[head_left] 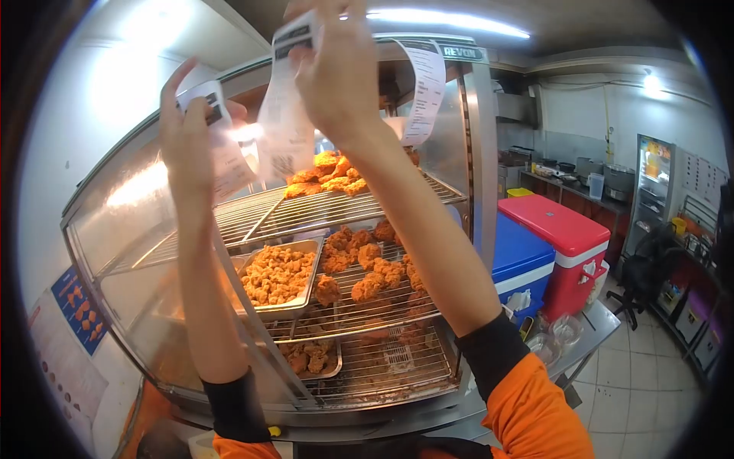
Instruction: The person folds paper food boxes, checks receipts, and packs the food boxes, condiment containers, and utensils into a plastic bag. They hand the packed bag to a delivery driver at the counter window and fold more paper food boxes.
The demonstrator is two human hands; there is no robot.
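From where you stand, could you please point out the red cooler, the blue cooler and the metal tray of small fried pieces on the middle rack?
Red cooler (552, 223): head view, on its lid.
Blue cooler (520, 246): head view, on its lid.
Metal tray (309, 281): head view, on its right side wall.

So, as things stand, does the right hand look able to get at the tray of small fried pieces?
Probably yes: the cabinet looks open before most of the tray, though the right hand is raised and holding a paper slip.

A middle wire shelf (344, 321) bears a metal tray (316, 269) and loose fried pieces (369, 287) beside it.
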